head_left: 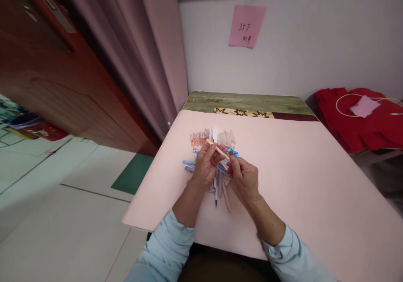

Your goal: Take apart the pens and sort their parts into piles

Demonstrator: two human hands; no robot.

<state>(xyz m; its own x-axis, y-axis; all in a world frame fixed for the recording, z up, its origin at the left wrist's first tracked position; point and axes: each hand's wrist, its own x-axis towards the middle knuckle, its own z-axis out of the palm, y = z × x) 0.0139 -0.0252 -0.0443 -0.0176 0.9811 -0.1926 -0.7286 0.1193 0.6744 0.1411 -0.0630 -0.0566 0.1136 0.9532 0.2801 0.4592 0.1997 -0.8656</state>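
Head view: left hand (206,164) and right hand (244,176) pinch a slim peach pen (223,152) between fingers (234,162), over the loose pen pile (220,184). The step looks like joining or parting its pieces; the next move likely needs both ends aligned.

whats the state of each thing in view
Left hand: closed on pen
Right hand: closed on pen
Pen: slanted
Row of pens: side by side
Loose pens: heaped, pointing different ways
Wall note: stuck up, written on
Red cloth: rumpled
Curtain: hanging in folds
Door: open
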